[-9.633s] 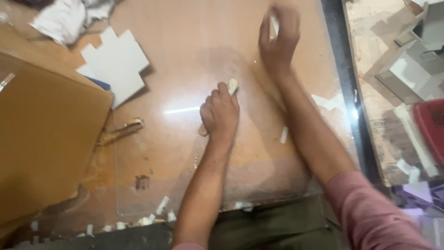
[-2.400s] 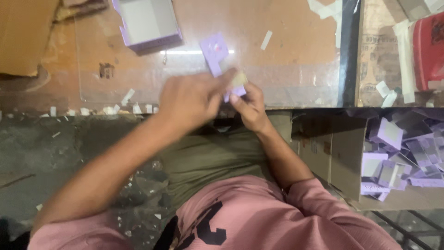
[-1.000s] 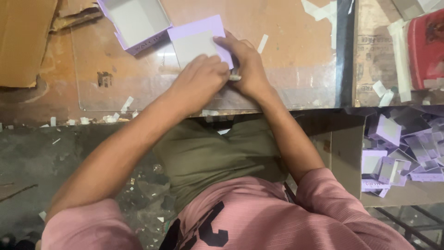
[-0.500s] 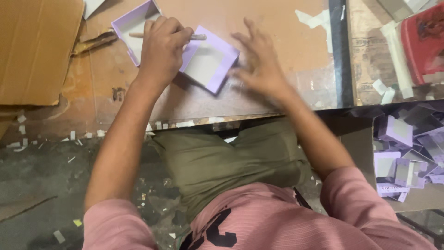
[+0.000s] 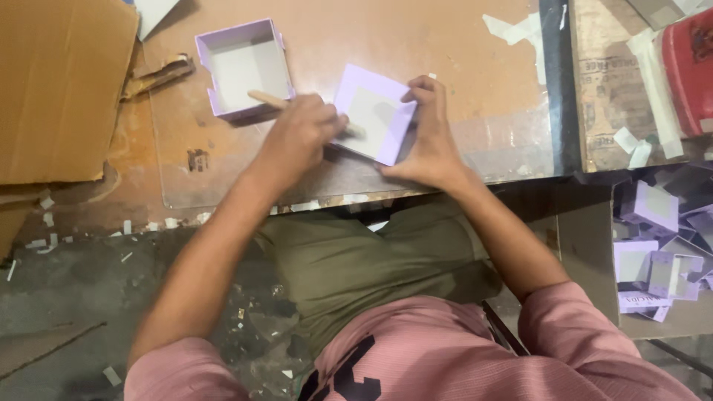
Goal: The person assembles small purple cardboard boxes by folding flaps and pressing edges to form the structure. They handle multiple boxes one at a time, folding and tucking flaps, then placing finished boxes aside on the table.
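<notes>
Your left hand (image 5: 301, 137) is closed around a thin wooden stick (image 5: 266, 98), whose far end pokes out toward the open lilac box (image 5: 241, 68) standing just beside it on the brown tabletop (image 5: 416, 44). Your right hand (image 5: 431, 141) grips the right edge of a flat lilac box piece (image 5: 375, 111), fingers curled over its top corner and thumb under the near edge, keeping it slightly tilted on the table between both hands. A brown cardboard sheet (image 5: 59, 82) lies at the far left, and a heap of lilac boxes (image 5: 657, 238) sits below the table edge on your right
</notes>
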